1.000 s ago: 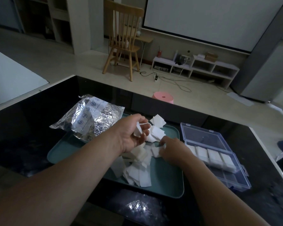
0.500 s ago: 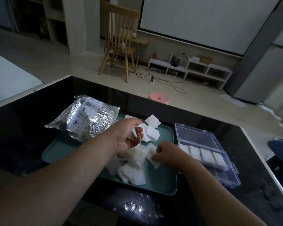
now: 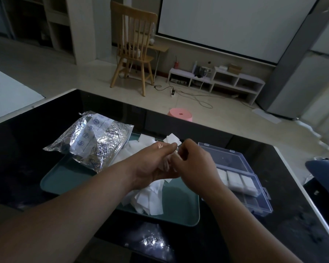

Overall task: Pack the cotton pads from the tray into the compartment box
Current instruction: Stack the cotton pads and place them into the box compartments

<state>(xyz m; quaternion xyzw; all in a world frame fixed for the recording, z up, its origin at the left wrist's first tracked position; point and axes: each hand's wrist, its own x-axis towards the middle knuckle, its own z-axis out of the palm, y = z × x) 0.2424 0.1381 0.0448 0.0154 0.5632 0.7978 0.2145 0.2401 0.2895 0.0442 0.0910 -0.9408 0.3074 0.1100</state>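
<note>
over tray (image 3: 65,177), cotton pads (image 3: 164,165) in left hand (image 3: 152,162), right hand (image 3: 195,164) grip

Colours before you
Your pads (image 3: 150,202) are white, tray (image 3: 65,179) teal, table (image 3: 17,149) black; the silver bag (image 3: 95,143) bears blue symbols.

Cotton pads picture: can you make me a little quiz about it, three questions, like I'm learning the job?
1. True or false: the compartment box has its lid shut.
2. What lies on the left part of the tray? A) a foil bag B) a spoon C) a cup
3. Short answer: do any cotton pads already sit in the box?

Key: 1 false, the lid stands open. 2 A. 3 yes, a row of them.
</note>
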